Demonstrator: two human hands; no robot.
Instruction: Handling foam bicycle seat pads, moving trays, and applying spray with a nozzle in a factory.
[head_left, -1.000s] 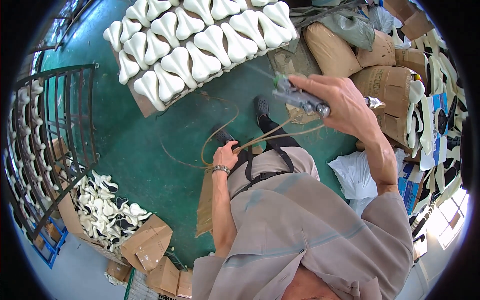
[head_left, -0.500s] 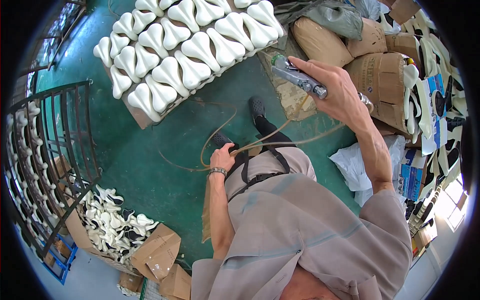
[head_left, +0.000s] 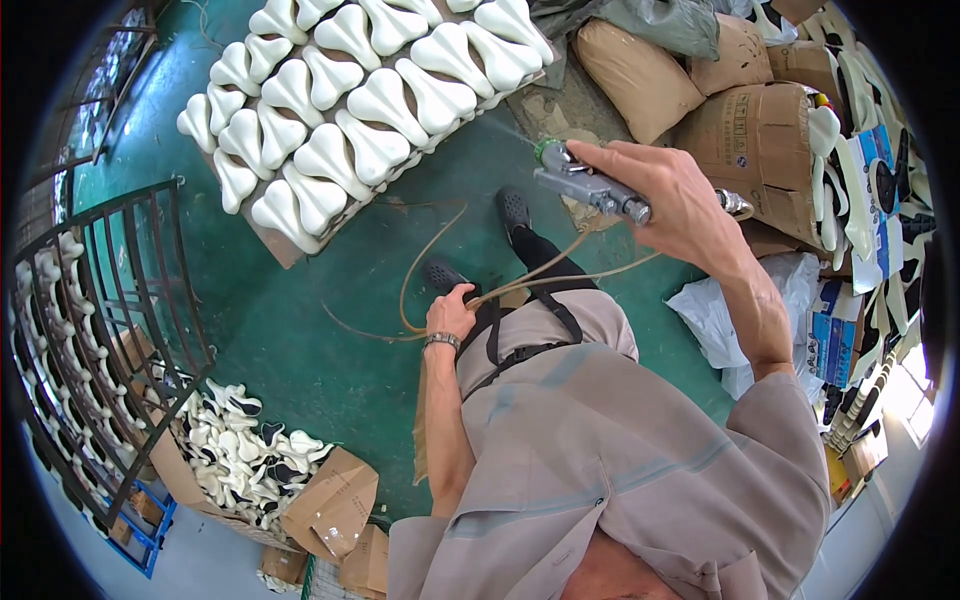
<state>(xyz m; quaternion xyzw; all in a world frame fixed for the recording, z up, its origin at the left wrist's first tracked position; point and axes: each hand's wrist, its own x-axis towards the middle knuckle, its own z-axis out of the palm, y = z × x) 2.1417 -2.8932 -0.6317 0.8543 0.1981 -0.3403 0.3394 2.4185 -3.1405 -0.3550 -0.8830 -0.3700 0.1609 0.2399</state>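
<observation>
A metal spray gun (head_left: pixel 598 190) with a green ring at its nozzle is gripped in my right hand (head_left: pixel 690 205). It points up and left, toward rows of white bicycle saddle-shaped pieces (head_left: pixel 380 100) laid out on a board (head_left: pixel 268 232). A faint mist leaves the nozzle. Down by my left thigh, my left hand (head_left: pixel 452 316) is closed around thin tan hoses (head_left: pixel 545 266), which loop over the floor and run up toward the gun. The gun's handle is mostly hidden by my right fingers.
Bulging brown sacks (head_left: pixel 636 80) and a battered carton (head_left: pixel 750 155) are piled at right, above a white plastic bag (head_left: pixel 708 315). At left stands a dark metal rack (head_left: pixel 150 290). Below it, a carton (head_left: pixel 330 500) sits by heaped white and black saddle pieces (head_left: pixel 240 445).
Mist now shows at the nozzle, where none was visible before. My right hand and the gun have shifted slightly down. My left hand keeps its hold on the hoses; the whole view has moved a little.
</observation>
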